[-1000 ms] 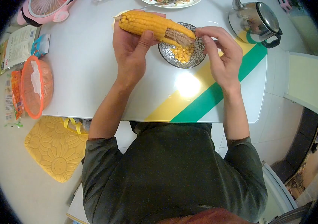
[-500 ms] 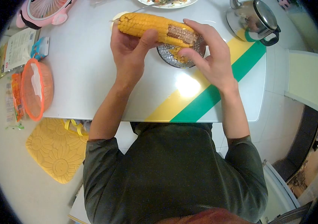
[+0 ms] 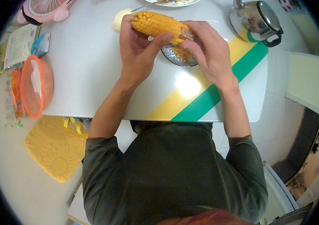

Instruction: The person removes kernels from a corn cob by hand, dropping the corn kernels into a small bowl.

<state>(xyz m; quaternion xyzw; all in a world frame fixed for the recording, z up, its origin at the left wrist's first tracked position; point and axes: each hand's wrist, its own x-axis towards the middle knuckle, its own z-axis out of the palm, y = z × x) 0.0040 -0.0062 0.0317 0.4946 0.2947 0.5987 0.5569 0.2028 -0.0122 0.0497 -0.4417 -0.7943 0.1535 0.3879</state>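
Our left hand (image 3: 138, 58) and the long yellow corn cob (image 3: 157, 25) had shifted toward our right hand (image 3: 215, 52); both held the cob, the right curled around its partly stripped end, above the round, black-and-white patterned bowl (image 3: 170, 57).

corn (image 3: 157, 24): bumpy, semi-glossy | kettle (image 3: 243, 19): shiny metal | basket (image 3: 47, 85): plastic | tabletop (image 3: 84, 67): smooth, glossy
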